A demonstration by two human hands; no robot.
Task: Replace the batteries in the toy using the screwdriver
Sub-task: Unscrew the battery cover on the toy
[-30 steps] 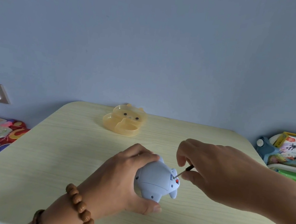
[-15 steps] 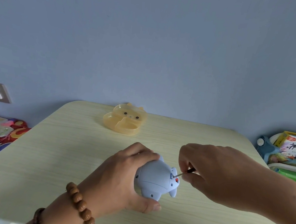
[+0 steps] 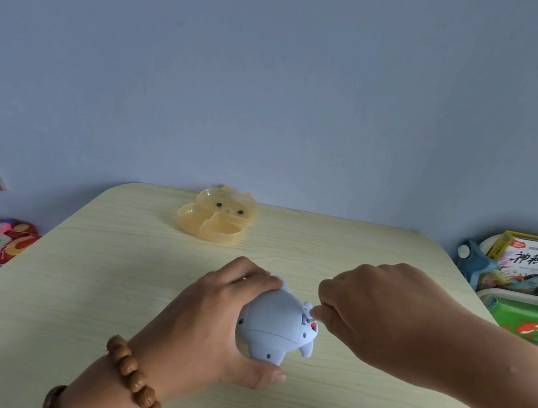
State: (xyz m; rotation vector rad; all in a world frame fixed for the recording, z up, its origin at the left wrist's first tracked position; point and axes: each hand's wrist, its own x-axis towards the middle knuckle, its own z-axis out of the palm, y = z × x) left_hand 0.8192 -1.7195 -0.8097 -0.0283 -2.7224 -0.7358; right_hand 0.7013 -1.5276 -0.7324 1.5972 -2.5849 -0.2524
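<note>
- The right hand (image 3: 381,316) has its fingers bunched and pinched round the screwdriver (image 3: 308,319). Only a short dark bit of the shaft shows, meeting the toy beside a small red spot.
- The left hand (image 3: 216,323) is clamped on the toy (image 3: 272,326), fingers over the far side and thumb under the near edge. A bead bracelet (image 3: 133,375) sits on that wrist.
- The toy, pale blue and rounded, lies underside up on the table (image 3: 89,285), near the front and between the two hands.
- Well behind it stands a yellow bear-shaped box (image 3: 217,218). Books (image 3: 531,265) lie off the table's right edge.
- Risk: the tip looks small, and it probably sits in a shallow screw head. Any tilt or too little downward push could make it slip out and chew the slot or scratch the plastic.
- Risk: the rounded toy could roll if the left hand eases off while the screwdriver turns.
- Against a second ago, the right hand has closed in on the toy. The black handle, then visible between finger and thumb, is now hidden. The left hand's hold looks unchanged.
</note>
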